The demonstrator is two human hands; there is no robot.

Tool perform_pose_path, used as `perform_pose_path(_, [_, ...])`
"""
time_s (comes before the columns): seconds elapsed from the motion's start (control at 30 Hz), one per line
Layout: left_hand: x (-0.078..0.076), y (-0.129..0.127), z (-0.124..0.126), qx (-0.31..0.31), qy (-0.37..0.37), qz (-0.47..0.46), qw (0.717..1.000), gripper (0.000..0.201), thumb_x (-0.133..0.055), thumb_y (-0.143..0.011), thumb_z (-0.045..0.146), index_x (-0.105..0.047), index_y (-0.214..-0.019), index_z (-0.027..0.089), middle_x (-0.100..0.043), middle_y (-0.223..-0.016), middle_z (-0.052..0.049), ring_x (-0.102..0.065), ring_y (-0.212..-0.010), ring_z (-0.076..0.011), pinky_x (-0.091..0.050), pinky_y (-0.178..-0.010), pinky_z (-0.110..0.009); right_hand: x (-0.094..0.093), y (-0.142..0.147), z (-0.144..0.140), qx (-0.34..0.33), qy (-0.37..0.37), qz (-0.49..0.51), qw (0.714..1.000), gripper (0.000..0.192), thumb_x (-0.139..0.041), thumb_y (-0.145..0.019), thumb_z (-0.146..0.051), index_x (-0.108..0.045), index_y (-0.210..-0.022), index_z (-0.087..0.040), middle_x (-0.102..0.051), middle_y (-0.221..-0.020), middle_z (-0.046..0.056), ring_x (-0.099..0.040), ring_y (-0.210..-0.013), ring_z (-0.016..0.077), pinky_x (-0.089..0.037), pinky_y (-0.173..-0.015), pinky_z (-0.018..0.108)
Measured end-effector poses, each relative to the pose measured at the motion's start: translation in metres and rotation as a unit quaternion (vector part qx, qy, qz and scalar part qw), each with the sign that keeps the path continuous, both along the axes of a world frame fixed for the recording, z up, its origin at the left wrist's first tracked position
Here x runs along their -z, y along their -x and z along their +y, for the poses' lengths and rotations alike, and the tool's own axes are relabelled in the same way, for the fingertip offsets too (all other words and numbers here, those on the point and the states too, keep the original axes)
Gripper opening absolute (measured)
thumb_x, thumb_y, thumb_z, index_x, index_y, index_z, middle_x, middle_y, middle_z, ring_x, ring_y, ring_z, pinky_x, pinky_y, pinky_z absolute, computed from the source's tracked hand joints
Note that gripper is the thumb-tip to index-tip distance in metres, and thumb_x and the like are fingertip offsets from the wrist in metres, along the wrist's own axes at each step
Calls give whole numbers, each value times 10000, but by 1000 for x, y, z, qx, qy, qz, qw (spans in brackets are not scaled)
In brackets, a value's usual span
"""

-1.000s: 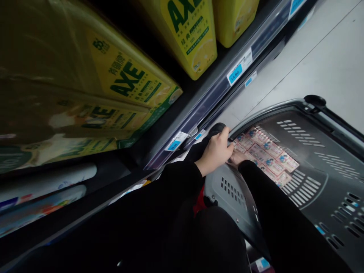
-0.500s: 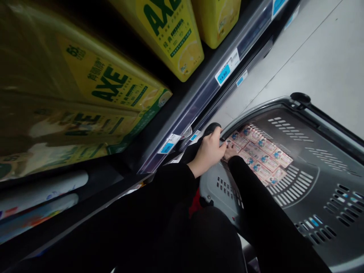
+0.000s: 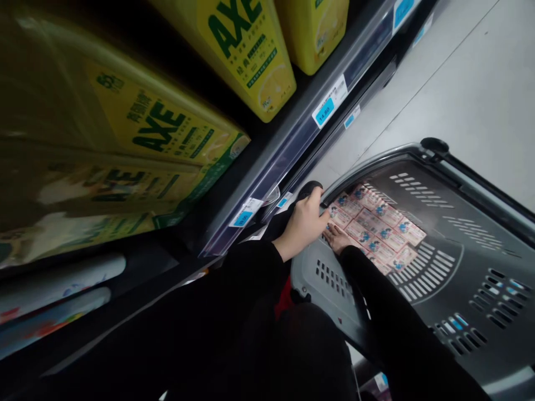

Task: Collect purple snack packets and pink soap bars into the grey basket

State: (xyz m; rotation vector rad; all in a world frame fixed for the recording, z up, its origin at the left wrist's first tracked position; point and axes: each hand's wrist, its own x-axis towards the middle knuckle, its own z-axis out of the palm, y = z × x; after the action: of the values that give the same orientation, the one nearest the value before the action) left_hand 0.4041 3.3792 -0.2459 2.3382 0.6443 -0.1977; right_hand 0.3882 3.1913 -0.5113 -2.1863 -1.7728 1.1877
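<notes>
My left hand [image 3: 304, 223] grips the rim of a grey plastic shopping basket [image 3: 468, 223] at its near corner, beside a black wheel or knob [image 3: 310, 189]. Inside the basket my right hand [image 3: 339, 238] reaches down onto a flat pack of small pink-and-blue cartons [image 3: 378, 225] lying on the basket floor. The fingers rest on the pack's near edge; whether they grip it is hidden by my left hand and sleeve. Both arms wear black sleeves.
A store shelf runs along the left with yellow AXE bottles [image 3: 246, 50] and boxed yellow AXE packs [image 3: 137, 133]. Blue price tags [image 3: 328, 106] sit on the shelf rail. Wrapped rolls [image 3: 62, 284] lie on the lower shelf. Grey floor [image 3: 472, 83] lies beyond the basket.
The view has shifted slightly left and down. My right hand has slid a little nearer along the pack of cartons. My left hand stays on the basket rim.
</notes>
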Motion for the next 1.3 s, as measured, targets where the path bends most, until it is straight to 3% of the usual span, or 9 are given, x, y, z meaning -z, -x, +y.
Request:
perform_pose_path(0.23, [2, -1, 1, 3, -16, 7, 1000, 263, -572, -799, 159, -496, -1051, 174, -676, -983, -94, -655, -914, -248, -504, -765, -328, 22, 3, -2, -17, -21, -8, 1000, 536, -281, -881, -83, -401, -1400, -136, -376, -1477, 75, -204, -1415, 279, -249, -1148, 505])
perform_pose_path(0.53, [3, -1, 1, 6, -12, 11, 1000, 291, -566, -802, 170, -494, -1084, 173, -671, -1003, -101, -652, -921, -250, -504, -778, -330, 25, 8, -69, -27, -1, 11, 1000, 494, -317, -906, -77, -403, -1387, -148, -404, -1455, 115, -328, -1372, 226, -291, -1130, 484])
perform_pose_path(0.7, [4, -1, 1, 11, -19, 14, 1000, 289, -564, -811, 181, -490, -1090, 182, -671, -982, -87, -652, -896, -234, -503, -765, -317, 17, 5, -76, -10, 42, 30, 999, 386, -490, -924, -218, -485, -1308, -186, -418, -1445, 102, -377, -1338, 237, -290, -1116, 510])
perform_pose_path(0.83, [6, -3, 0, 20, -31, 29, 999, 288, -557, -822, 191, -487, -1101, 182, -672, -980, -84, -649, -909, -228, -499, -768, -304, -3, 1, -89, 19, 89, 30, 995, 363, -502, -921, -216, -503, -1281, -165, -447, -1419, 99, -385, -1330, 236, -294, -1110, 510])
perform_pose_path(0.93, [8, -5, -1, 25, -48, 48, 997, 305, -558, -828, 203, -480, -1123, 181, -666, -1036, -97, -635, -978, -229, -487, -814, -299, -29, 3, -108, 62, 157, 9, 986, 317, -504, -924, -271, -558, -1206, -136, -550, -1302, 126, -515, -1208, 233, -392, -1038, 484])
perform_pose_path(1.03, [6, -7, -2, 30, -52, 64, 996, 325, -542, -850, 231, -461, -1161, 178, -670, -1038, -108, -635, -990, -235, -482, -816, -299, -76, 7, -135, 102, 219, -5, 970, 287, -517, -915, -309, -609, -1125, -137, -668, -1071, 109, -639, -962, 189, -508, -874, 392])
perform_pose_path(1.1, [0, -8, -4, 34, -58, 86, 994, 334, -523, -869, 255, -455, -1183, 164, -678, -1009, -121, -645, -967, -246, -483, -806, -311, -122, 7, -157, 132, 233, -22, 963, 301, -514, -904, -262, -596, -1176, -161, -691, -1021, 97, -655, -902, 184, -522, -807, 345])
perform_pose_path(1.2, [-13, -7, -8, 41, -75, 131, 988, 377, -497, -892, 271, -437, -1229, 114, -676, -1007, -161, -650, -957, -267, -486, -816, -349, -203, 11, -194, 188, 216, -92, 954, 370, -413, -911, -203, -574, -1238, -139, -668, -1109, 154, -622, -1022, 255, -485, -863, 376])
perform_pose_path(1.3, [-35, 2, -15, 50, -95, 187, 976, 423, -511, -901, 281, -430, -1269, 89, -661, -1043, -155, -648, -952, -252, -493, -851, -404, -267, 29, -229, 263, 154, -115, 946, 473, -365, -929, -388, -543, -1288, -137, -617, -1219, 152, -535, -1165, 290, -420, -987, 423])
